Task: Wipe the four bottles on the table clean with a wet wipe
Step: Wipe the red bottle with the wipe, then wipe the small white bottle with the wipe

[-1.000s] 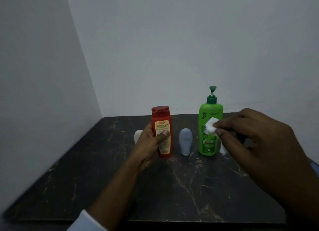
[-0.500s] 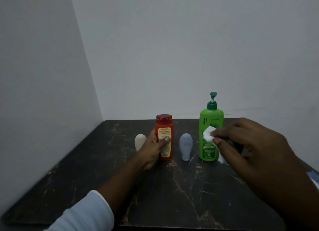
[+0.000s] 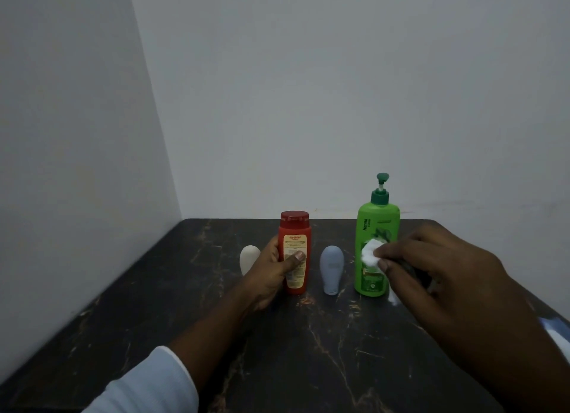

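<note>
A: What could be going wrong?
B: Red bottle (image 3: 294, 252) is standing on table (image 3: 308, 351). A loose lift is risking a slip, or clipping white bottle (image 3: 248, 258) just left of it, or grey-blue bottle (image 3: 331, 269) just right.
A: Grips?
B: Left hand (image 3: 271, 273) grip is wrapping red bottle, thumb in front. Right hand (image 3: 431, 276), further right, is pinching wet wipe (image 3: 370, 253) narrowly, by green pump bottle (image 3: 374, 236).

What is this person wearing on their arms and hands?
Both hands are bare: no gloves, rings or watch show. The left hand has a pale bluish-white long sleeve ending partway up the forearm. Behind the right hand, only a sliver of a similar pale sleeve shows at the picture's edge.
</note>
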`<action>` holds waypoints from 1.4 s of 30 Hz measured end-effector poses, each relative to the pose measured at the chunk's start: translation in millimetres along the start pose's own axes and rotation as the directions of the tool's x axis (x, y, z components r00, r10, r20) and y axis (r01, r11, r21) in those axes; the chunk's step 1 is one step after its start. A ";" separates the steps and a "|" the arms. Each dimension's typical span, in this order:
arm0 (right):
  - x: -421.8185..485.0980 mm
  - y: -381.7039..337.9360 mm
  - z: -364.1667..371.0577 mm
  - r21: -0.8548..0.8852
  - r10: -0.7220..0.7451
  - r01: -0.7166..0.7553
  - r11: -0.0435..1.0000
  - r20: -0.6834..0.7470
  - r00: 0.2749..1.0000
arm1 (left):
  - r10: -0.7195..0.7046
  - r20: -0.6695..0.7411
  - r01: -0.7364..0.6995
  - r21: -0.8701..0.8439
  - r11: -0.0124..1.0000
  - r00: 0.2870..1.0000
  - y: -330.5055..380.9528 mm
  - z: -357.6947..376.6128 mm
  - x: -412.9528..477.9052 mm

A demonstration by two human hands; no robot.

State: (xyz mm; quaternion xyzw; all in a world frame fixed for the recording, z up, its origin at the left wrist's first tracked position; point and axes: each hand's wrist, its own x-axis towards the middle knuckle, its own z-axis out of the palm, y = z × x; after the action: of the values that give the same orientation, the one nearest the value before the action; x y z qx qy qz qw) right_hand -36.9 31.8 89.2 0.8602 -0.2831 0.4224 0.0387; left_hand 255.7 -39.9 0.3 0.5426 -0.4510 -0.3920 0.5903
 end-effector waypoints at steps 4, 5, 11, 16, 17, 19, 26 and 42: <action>0.8 -0.5 -0.1 -0.017 0.003 -0.003 1.000 -0.004 1.000 | 0.006 0.002 -0.006 0.021 1.000 1.000 1.9 -2.5 0.6; 0.8 -0.1 0.3 -0.010 0.009 -0.009 1.000 -0.004 1.000 | 0.010 0.001 -0.010 0.017 1.000 1.000 3.1 -2.7 0.7; 0.9 0.3 -0.3 -0.010 0.007 -0.007 1.000 0.013 1.000 | 0.106 -0.020 -0.106 -0.005 0.994 0.994 18.7 -1.7 1.0; 0.7 1.0 1.2 -0.008 0.000 0.000 1.000 0.021 1.000 | 0.292 0.003 -0.290 0.113 0.950 0.956 57.4 -4.6 1.6; 0.4 1.6 1.8 0.003 -0.002 0.002 1.000 0.023 1.000 | 0.344 -0.003 -0.339 0.149 0.929 0.939 70.0 -4.8 -0.4; -0.2 3.0 2.1 0.023 -0.003 0.002 1.000 0.022 1.000 | 0.440 -0.055 -0.428 0.151 0.891 0.896 96.0 -8.8 -7.2; -0.3 5.4 -5.8 0.033 0.014 -0.015 0.999 0.039 0.999 | 0.470 -0.290 -0.285 0.504 0.816 0.834 85.9 -60.0 -35.5; -2.0 -5.8 -3.2 0.081 -0.033 0.032 0.996 0.020 0.999 | 0.041 -0.318 0.171 0.609 0.774 0.947 -3.6 -53.3 -48.9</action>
State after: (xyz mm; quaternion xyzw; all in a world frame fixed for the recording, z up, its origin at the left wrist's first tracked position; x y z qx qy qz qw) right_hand -37.2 38.6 90.7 0.8701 -0.2523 0.4234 0.0079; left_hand 292.9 21.6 -8.8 0.7791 -0.4369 -0.1479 0.4245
